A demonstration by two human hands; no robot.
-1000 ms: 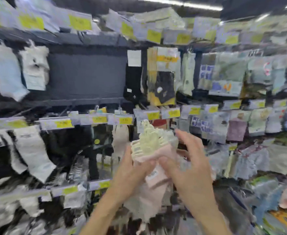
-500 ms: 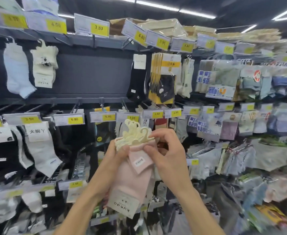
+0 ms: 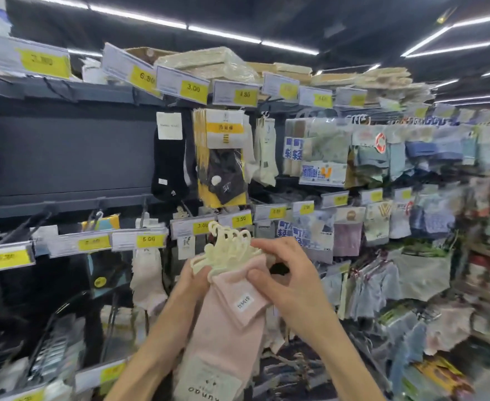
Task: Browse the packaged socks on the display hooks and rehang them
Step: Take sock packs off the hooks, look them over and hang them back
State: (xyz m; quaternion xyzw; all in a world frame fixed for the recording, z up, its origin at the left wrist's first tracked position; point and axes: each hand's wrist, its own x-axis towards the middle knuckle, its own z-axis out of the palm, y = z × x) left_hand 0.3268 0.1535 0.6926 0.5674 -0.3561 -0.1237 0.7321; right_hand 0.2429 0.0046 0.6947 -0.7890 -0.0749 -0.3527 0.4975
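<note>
At sock display, mid-frame: my left hand (image 3: 193, 287) grips bundle of pink socks (image 3: 226, 328) from left side, just under cream plastic hangers (image 3: 229, 250). My right hand (image 3: 290, 287) pinches top sock's cuff, thumb on front, fingers curled over hanger tops. Bundle off hooks, held in air, hanging down between my forearms. Behind: black socks (image 3: 170, 169) and yellow packs (image 3: 223, 157) on upper hooks, yellow price tags (image 3: 193, 89) along rails.
</note>
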